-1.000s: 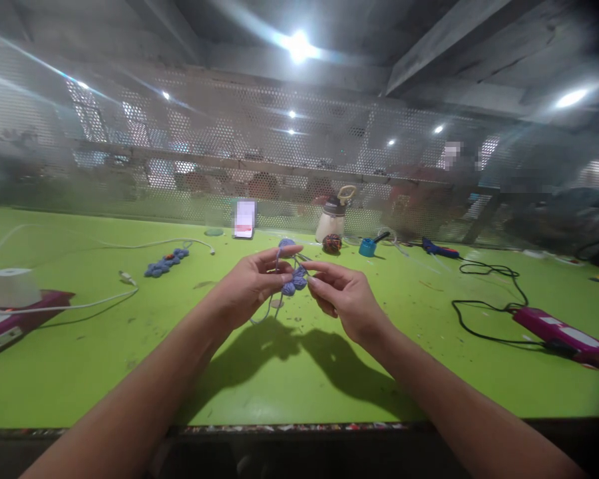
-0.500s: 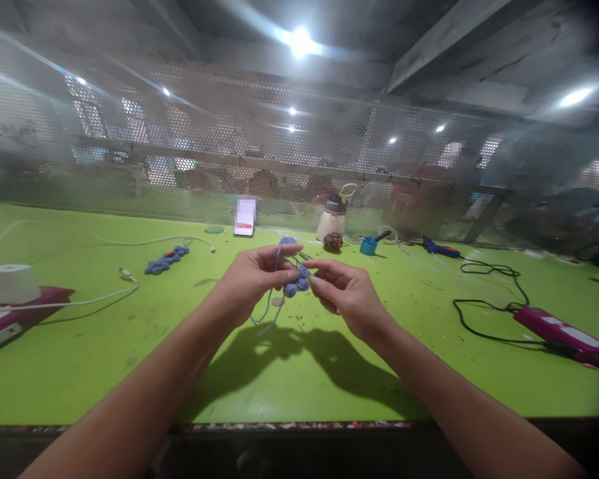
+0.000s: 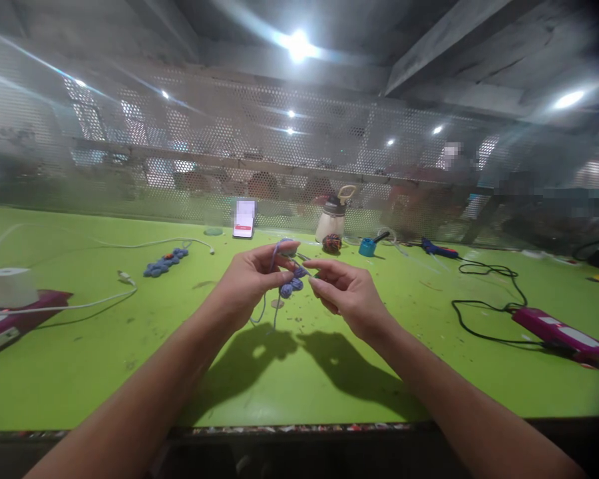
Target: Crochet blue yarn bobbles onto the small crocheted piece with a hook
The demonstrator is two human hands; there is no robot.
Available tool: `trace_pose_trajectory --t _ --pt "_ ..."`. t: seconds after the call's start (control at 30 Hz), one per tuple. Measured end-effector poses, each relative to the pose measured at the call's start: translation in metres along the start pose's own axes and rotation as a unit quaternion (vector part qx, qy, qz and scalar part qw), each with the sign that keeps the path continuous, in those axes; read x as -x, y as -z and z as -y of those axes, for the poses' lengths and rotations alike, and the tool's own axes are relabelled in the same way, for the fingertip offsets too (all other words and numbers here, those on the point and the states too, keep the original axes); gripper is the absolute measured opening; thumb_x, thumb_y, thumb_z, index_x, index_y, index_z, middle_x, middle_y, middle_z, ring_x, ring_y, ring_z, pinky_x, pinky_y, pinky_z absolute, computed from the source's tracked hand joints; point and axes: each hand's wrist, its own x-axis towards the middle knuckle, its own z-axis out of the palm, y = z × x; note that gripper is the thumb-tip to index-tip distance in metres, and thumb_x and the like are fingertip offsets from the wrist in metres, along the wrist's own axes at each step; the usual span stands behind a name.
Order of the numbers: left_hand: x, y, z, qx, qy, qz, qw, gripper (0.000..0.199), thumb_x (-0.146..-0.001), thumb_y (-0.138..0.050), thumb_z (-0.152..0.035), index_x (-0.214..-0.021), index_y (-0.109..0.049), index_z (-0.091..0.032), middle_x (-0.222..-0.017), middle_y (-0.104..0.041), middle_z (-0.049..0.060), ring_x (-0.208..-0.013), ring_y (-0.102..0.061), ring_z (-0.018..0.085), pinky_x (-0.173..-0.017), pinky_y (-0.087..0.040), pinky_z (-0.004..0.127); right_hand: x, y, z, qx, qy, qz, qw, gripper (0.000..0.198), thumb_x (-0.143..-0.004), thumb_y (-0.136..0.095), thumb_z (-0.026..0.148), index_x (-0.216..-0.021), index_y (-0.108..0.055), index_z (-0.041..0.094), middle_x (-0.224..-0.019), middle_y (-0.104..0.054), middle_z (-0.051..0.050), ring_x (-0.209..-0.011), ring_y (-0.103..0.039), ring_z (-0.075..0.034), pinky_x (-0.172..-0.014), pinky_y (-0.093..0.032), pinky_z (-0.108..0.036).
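Observation:
My left hand [image 3: 252, 274] pinches a small purple-blue crochet piece [image 3: 290, 287] made of puffy, rounded lobes. A strand of the same yarn [image 3: 275, 256] runs over its raised index finger, and loose ends hang below the palm. Close by on the right, my right hand [image 3: 347, 289] is closed, thumb against index finger, on a thin crochet hook [image 3: 304, 266]. The hook's tip reaches toward the yarn at the left fingers; most of its shaft is hidden in the hand. Both hands are held above the green table [image 3: 299, 392].
On the left lie a finished-looking blue crochet strip [image 3: 166, 263], a white cable and a power strip [image 3: 24, 319] with a charger. Behind stand a phone [image 3: 243, 218], a bottle [image 3: 332, 219], a yarn ball [image 3: 332, 243] and a blue pot [image 3: 367, 247]. Rightward are a glue gun [image 3: 439, 249] and another power strip [image 3: 562, 332].
The crochet piece has shifted slightly left and tilted under my left fingers, opening a small gap to my right fingertips. The hook and yarn strand now show between the hands.

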Motion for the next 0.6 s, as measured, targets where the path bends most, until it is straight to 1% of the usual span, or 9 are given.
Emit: trace_pose_trajectory --t 0.1,0.23,0.33,0.43,0.6 --pt "0.000 0.001 0.000 0.003 0.009 0.002 1.000 0.057 -0.063 -0.078 -0.008 -0.119 -0.065 -0.010 -0.078 -0.071 0.004 -0.070 -0.063 0.015 -0.070 -0.047 0.031 0.000 0.000 -0.002 0.030 0.024 -0.001 0.999 0.029 -0.080 -0.067 0.022 -0.107 -0.067 0.010 -0.055 -0.046 0.007 -0.043 -0.035 -0.005 -0.039 -0.026 -0.023" --pt "0.000 0.002 -0.002 0.005 0.026 0.005 1.000 0.058 -0.064 -0.078 -0.009 -0.120 -0.064 -0.010 -0.071 -0.068 0.002 -0.068 -0.062 0.015 -0.069 -0.045 0.030 -0.001 0.003 -0.004 0.063 0.042 0.003 0.997 0.029 -0.081 -0.067 0.023 -0.107 -0.068 0.010 -0.054 -0.045 0.007 -0.043 -0.036 -0.006 -0.039 -0.029 -0.023" --pt "0.000 0.002 -0.003 0.014 0.033 -0.001 0.999 0.055 -0.064 -0.078 -0.009 -0.118 -0.067 -0.011 -0.069 -0.066 0.000 -0.066 -0.061 0.014 -0.069 -0.044 0.030 -0.002 0.007 -0.003 0.074 0.043 0.013 0.996 0.030 -0.082 -0.066 0.024 -0.109 -0.067 0.010 -0.054 -0.045 0.007 -0.042 -0.037 -0.006 -0.039 -0.030 -0.023" --pt "0.000 0.003 -0.004 0.020 0.040 -0.006 0.999 0.054 -0.062 -0.079 -0.007 -0.115 -0.068 -0.011 -0.069 -0.067 0.001 -0.067 -0.061 0.014 -0.070 -0.044 0.030 -0.002 0.010 -0.001 0.111 0.060 0.018 0.992 0.028 -0.083 -0.065 0.023 -0.108 -0.068 0.010 -0.055 -0.046 0.006 -0.044 -0.039 -0.007 -0.040 -0.032 -0.024" --pt "-0.002 0.006 -0.005 0.024 0.043 -0.006 0.999 0.049 -0.061 -0.079 -0.007 -0.109 -0.071 -0.011 -0.071 -0.069 0.003 -0.065 -0.061 0.014 -0.068 -0.043 0.030 -0.002 0.015 0.000 0.183 0.092 0.013 0.979 0.026 -0.085 -0.065 0.022 -0.108 -0.071 0.012 -0.062 -0.056 0.002 -0.048 -0.038 -0.007 -0.043 -0.031 -0.024"
